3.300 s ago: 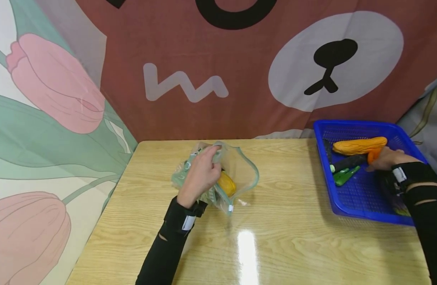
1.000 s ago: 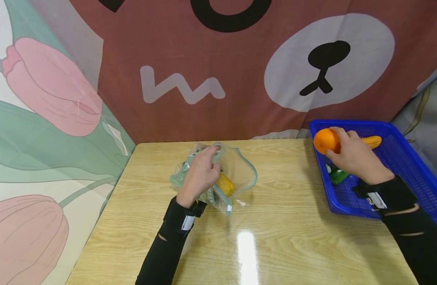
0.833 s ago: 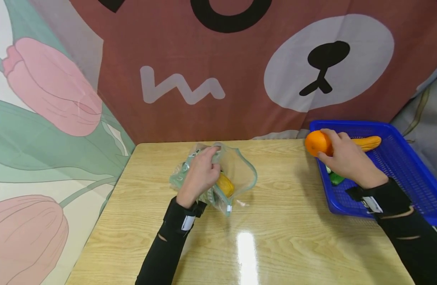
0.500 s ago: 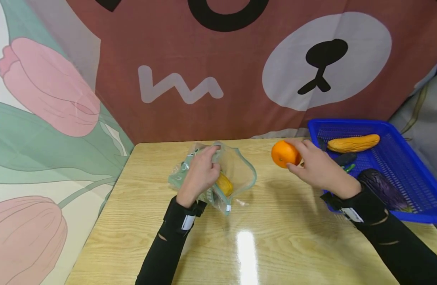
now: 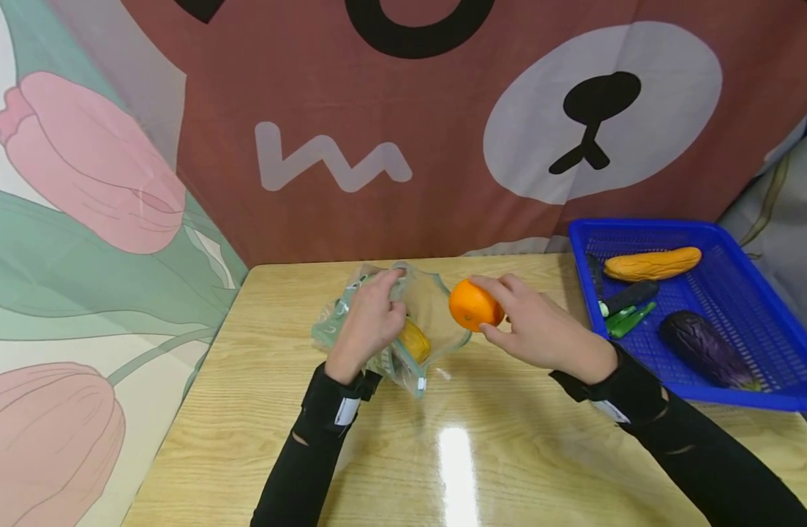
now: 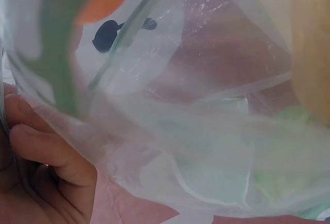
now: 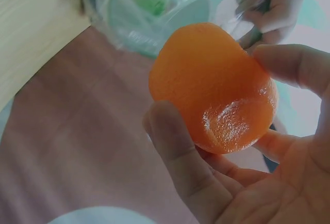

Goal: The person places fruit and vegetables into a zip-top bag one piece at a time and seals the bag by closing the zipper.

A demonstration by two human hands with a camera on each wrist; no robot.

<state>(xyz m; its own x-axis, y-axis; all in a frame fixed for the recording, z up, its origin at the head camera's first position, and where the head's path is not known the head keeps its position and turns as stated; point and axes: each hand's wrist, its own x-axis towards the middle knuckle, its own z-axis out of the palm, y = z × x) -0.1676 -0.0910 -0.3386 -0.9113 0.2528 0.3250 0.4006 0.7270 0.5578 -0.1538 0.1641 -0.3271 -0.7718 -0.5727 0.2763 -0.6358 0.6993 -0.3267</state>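
Note:
My left hand [image 5: 372, 319] grips the upper edge of a clear zip bag [image 5: 445, 322] with green trim, left of the table's middle. Its mouth gapes toward the right, and a yellow item [image 5: 415, 341] shows inside. In the left wrist view the curled fingers [image 6: 56, 154] pinch the bag film. An orange [image 5: 472, 305] is held in my right hand [image 5: 541, 328], just at the bag's open right rim. The right wrist view shows the thumb and fingers spread round the orange [image 7: 211, 84], with the bag [image 7: 149, 22] behind it.
At the right stands a blue basket [image 5: 793, 344]. In it lie a yellow-orange, ridged vegetable [image 5: 653, 264], a dark cucumber-like vegetable [image 5: 630, 296], green peppers [image 5: 630, 320] and a purple eggplant [image 5: 706, 350]. A printed cloth [image 5: 443, 212] hangs behind the wooden table [image 5: 508, 454].
My right hand has lifted the orange out of the blue basket and carried it left to the bag's mouth. The left hand has stayed in place on the bag.

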